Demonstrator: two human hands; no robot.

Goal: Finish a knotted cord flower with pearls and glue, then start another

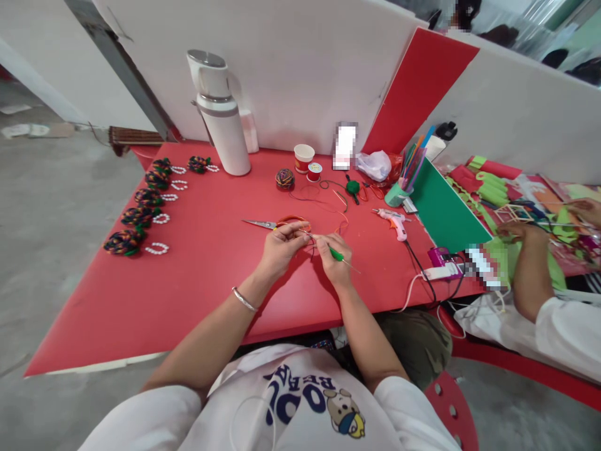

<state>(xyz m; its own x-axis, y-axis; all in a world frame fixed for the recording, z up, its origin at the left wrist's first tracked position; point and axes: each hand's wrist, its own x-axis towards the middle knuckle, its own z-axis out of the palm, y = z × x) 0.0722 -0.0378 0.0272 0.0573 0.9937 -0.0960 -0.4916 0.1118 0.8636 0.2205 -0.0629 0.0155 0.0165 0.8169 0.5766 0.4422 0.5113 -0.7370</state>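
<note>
My left hand (pixel 280 245) is closed in a pinch on a thin strand of yarn over the red table (pixel 188 275). My right hand (pixel 332 254) is closed on a green-handled crochet hook (pixel 339 256), its metal tip pointing right. The two hands almost touch, with the strand running between them. Orange-handled scissors (pixel 277 223) lie just beyond my left hand. A multicoloured yarn ball (pixel 284 179) sits further back, its thread trailing toward my hands.
Several crocheted yarn pieces (pixel 126 241) with white bead loops line the table's left edge. A white thermos (pixel 220 116), paper cup (pixel 303 157), glue gun (pixel 394 220), power strip (pixel 442 271) and green board (pixel 441 207) stand around. Another person's arm (pixel 530 275) works at the right.
</note>
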